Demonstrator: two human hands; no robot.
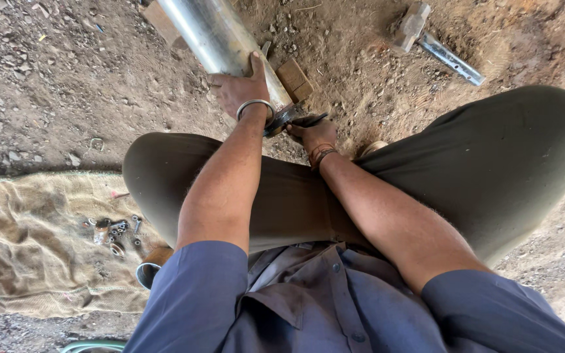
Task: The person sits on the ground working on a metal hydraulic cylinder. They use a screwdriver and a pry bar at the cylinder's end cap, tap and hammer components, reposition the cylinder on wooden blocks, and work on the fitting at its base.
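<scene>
Steel tube [214, 33] lies on the dirt floor [53, 85], near end propped on a wood block [293, 78], just ahead of the person's knees. Left hand [240, 88] lies flat over the tube near its end, palm down, fingers spread, pressing rather than gripping. Right hand [314, 133] is closed on a small dark tool [308, 121] at the tube's dark end fitting [281, 119]; what kind of tool, can't tell.

Judgement: tube looks heavy, rigid, smooth, so it will roll and slip under a palm. Best hold is by the end fitting, or wrap around the body. Hammer [436, 42] lies well apart, upper right. Small nuts and rings [114, 232] sit on burlap [27, 242] to the left.
</scene>
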